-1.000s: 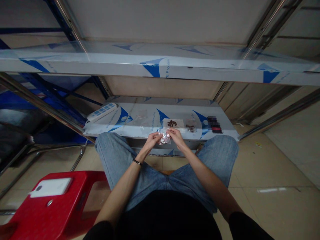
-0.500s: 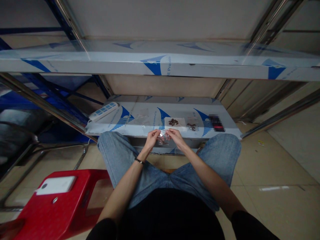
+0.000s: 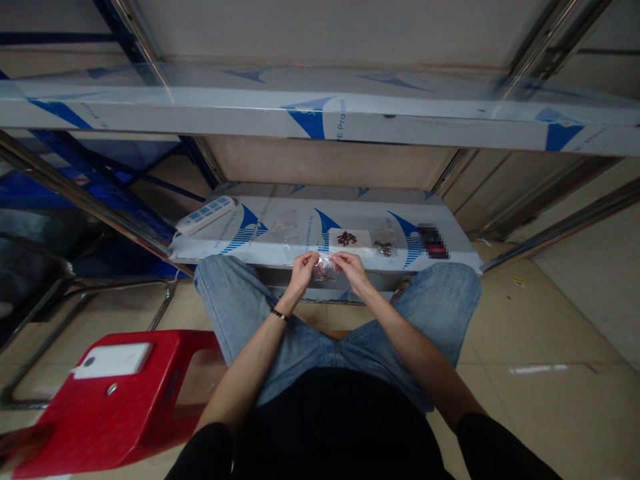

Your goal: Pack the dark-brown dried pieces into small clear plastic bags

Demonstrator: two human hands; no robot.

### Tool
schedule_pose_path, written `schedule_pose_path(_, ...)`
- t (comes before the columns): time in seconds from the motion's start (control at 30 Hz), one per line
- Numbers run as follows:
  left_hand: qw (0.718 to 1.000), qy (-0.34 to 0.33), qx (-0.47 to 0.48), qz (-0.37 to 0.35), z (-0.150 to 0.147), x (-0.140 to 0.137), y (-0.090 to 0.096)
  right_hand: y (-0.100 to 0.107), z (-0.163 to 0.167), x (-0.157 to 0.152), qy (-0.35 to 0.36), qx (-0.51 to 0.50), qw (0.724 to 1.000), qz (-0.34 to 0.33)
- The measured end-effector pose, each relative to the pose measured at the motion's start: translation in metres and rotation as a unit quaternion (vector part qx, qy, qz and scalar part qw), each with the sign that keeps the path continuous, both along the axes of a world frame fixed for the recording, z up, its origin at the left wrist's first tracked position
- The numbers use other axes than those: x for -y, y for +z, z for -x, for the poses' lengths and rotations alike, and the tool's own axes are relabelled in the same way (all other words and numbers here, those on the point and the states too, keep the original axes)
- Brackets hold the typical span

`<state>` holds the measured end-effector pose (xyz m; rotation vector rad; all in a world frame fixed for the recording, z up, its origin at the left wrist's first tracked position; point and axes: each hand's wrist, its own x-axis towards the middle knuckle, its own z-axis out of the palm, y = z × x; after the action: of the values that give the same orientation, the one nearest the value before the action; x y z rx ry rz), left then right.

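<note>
Between my two hands hangs a small clear plastic bag [image 3: 325, 270] with small reddish-brown pieces in it. My left hand [image 3: 304, 268] pinches its left upper edge, and my right hand [image 3: 351, 267] pinches the right one. Just beyond, on the film-covered shelf [image 3: 320, 200], a white sheet [image 3: 364, 241] carries a little heap of dark brown pieces [image 3: 347, 238]. To its right lies another clear bag [image 3: 385, 245] with small dark pieces inside. Some empty-looking clear plastic [image 3: 285, 227] rests left of the sheet.
A white power strip [image 3: 207, 214] lies at the shelf's left end, a blurred-out dark object [image 3: 433, 241] at its right. An upper shelf [image 3: 225, 115] crosses in front of me. A red stool [image 3: 100, 407] with a white phone [image 3: 114, 360] stands at my left; another person's hand [image 3: 25, 447] touches it.
Both my hands keep their pinch on the bag, which has shifted slightly. The whole scene sits a little higher in the picture. Nothing else has clearly moved.
</note>
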<state>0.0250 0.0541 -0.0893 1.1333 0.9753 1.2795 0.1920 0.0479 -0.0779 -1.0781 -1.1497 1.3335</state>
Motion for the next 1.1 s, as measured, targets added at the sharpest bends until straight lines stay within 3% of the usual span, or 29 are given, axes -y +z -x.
schedule_pose_path(0.3,1.0,-0.028,0.004,-0.006,-0.003,0.005,0.005,0.003,0.0,0.002,-0.029,0.01,0.999,-0.01)
schedule_pose_path(0.4,0.998,-0.058,-0.013,-0.01,-0.004,0.006,0.007,0.002,0.002,0.004,-0.004,0.009,1.0,0.001)
schedule_pose_path(0.63,0.999,-0.049,-0.018,-0.013,-0.006,0.004,0.001,-0.002,0.012,0.008,0.051,-0.02,0.998,0.016)
schedule_pose_path(1.1,0.997,-0.077,0.007,0.006,-0.005,0.004,0.002,-0.001,0.008,0.004,0.014,-0.014,1.0,-0.001)
